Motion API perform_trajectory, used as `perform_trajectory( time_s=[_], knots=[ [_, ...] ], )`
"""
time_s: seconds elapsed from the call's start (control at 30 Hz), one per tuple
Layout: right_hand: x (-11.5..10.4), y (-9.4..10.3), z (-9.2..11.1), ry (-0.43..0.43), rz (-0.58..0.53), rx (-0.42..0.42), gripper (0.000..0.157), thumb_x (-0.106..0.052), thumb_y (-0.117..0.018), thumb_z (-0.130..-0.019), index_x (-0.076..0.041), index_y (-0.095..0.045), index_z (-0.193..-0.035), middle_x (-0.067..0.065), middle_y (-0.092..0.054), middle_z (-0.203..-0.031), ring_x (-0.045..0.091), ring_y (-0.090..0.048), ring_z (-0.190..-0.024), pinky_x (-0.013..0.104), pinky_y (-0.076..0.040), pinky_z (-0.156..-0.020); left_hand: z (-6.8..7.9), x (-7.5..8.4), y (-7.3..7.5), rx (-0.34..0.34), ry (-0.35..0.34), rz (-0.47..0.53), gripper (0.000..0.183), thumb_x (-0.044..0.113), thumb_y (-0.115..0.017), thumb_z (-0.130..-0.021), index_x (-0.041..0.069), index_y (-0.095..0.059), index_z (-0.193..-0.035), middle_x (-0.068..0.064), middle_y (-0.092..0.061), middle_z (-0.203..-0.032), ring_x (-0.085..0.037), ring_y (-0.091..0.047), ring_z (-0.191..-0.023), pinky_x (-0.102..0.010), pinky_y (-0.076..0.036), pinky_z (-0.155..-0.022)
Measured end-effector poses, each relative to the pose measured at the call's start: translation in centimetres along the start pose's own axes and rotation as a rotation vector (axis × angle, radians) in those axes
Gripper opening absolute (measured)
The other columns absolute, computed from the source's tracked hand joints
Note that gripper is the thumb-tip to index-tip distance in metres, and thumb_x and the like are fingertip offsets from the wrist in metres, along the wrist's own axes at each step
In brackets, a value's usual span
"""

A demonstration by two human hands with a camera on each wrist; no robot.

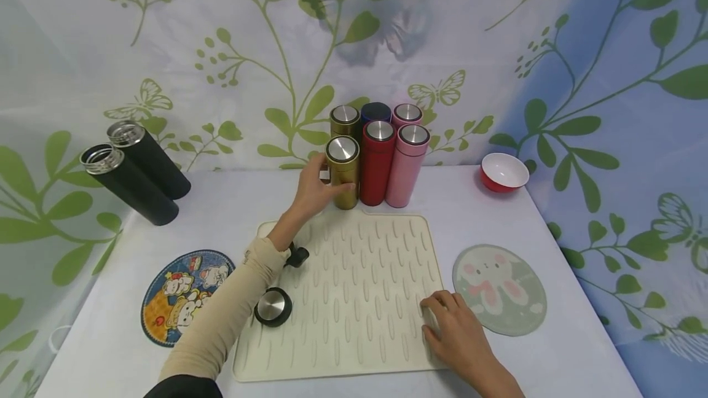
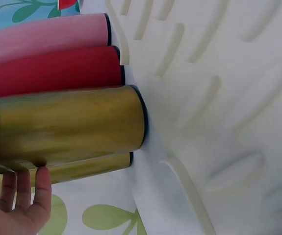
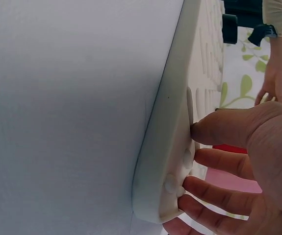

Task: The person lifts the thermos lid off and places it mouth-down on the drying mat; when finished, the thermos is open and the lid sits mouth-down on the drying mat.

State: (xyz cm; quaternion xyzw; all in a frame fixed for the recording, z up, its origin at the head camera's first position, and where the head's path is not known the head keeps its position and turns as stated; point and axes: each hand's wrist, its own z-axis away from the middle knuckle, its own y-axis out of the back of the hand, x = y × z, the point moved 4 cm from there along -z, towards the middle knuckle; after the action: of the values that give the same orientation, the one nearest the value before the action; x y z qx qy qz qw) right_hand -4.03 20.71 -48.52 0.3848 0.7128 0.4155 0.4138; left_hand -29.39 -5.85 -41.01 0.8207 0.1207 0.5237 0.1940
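Note:
In the head view my left hand (image 1: pixel 316 190) holds a gold thermos bottle (image 1: pixel 346 192), thumb on its near side and fingers behind. The left wrist view shows those fingers (image 2: pixel 43 191) against the gold wall, with the bottle's base beyond them. Close by stand a red thermos (image 1: pixel 377 167), a pink thermos (image 1: pixel 406 171) and, behind, a second gold one (image 1: pixel 345 117), a dark blue one (image 1: pixel 376 112) and another pink one (image 1: pixel 407 113). My right hand (image 1: pixel 456 333) rests its fingertips on the right side of a cream ridged mat (image 1: pixel 354 300), bent lightly and gripping nothing.
A black lid with a steel top (image 1: pixel 272 306) lies on the mat's left side. Two lidless black bottles (image 1: pixel 133 186) lean at the left. Round cartoon (image 1: pixel 179 318) and rabbit (image 1: pixel 499 290) mats flank the cream one. A red and white bowl (image 1: pixel 504 172) sits back right.

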Motion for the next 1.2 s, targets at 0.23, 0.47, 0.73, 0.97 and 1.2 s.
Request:
perform_trajectory(
  time_s=[0.23, 0.47, 0.73, 0.97, 1.2],
  knots=[
    [0.0, -0.1, 0.0, 0.010, -0.005, 0.018, 0.041, -0.010, -0.089, -0.064, -0.010, -0.072, -0.101, 0.004, -0.061, -0.102, 0.024, -0.056, -0.087, 0.038, -0.052, -0.069, 1.4, 1.0, 1.0, 0.027, -0.062, 0.075, 0.070, 0.014, -0.091, -0.072, 0.007, -0.054, -0.132, -0.008, -0.057, -0.124, -0.025, -0.056, -0.113, -0.045, -0.055, -0.087],
    [-0.2, -0.1, -0.2, 0.010, -0.008, 0.009, 0.039, -0.009, -0.088, -0.064, -0.010, -0.072, -0.099, 0.002, -0.061, -0.100, 0.020, -0.054, -0.085, 0.035, -0.051, -0.069, 2.8, 2.7, 2.8, 0.100, -0.070, 0.204, 0.077, 0.018, -0.087, -0.078, 0.017, -0.047, -0.144, -0.002, -0.057, -0.135, -0.019, -0.053, -0.124, -0.043, -0.047, -0.099],
    [0.0, 0.1, -0.2, -0.026, -0.022, -0.039, 0.038, -0.011, -0.089, -0.066, -0.011, -0.072, -0.100, 0.002, -0.061, -0.102, 0.019, -0.053, -0.086, 0.033, -0.051, -0.068, 5.3, 4.8, 4.5, 0.208, -0.100, 0.629, 0.070, -0.001, -0.074, -0.084, 0.016, -0.042, -0.144, -0.013, -0.059, -0.126, -0.031, -0.062, -0.111, -0.043, -0.051, -0.093],
    [0.1, 0.1, -0.1, -0.040, -0.030, -0.043, 0.040, -0.011, -0.090, -0.065, -0.012, -0.072, -0.101, 0.002, -0.061, -0.103, 0.020, -0.054, -0.088, 0.032, -0.051, -0.066, 7.8, 7.2, 6.0, 0.229, -0.115, 0.616, 0.066, 0.000, -0.075, -0.082, 0.016, -0.047, -0.139, -0.014, -0.059, -0.126, -0.033, -0.060, -0.110, -0.042, -0.050, -0.092],
    [0.5, 0.9, -0.8, -0.109, -0.116, -0.149, 0.035, -0.015, -0.089, -0.072, -0.013, -0.072, -0.103, -0.002, -0.062, -0.103, 0.016, -0.055, -0.091, 0.035, -0.052, -0.073, 10.3, 9.2, 7.2, 0.224, -0.151, 0.440, 0.071, -0.006, -0.081, -0.074, 0.013, -0.053, -0.137, -0.011, -0.061, -0.126, -0.029, -0.059, -0.110, -0.036, -0.047, -0.092]
  ],
)
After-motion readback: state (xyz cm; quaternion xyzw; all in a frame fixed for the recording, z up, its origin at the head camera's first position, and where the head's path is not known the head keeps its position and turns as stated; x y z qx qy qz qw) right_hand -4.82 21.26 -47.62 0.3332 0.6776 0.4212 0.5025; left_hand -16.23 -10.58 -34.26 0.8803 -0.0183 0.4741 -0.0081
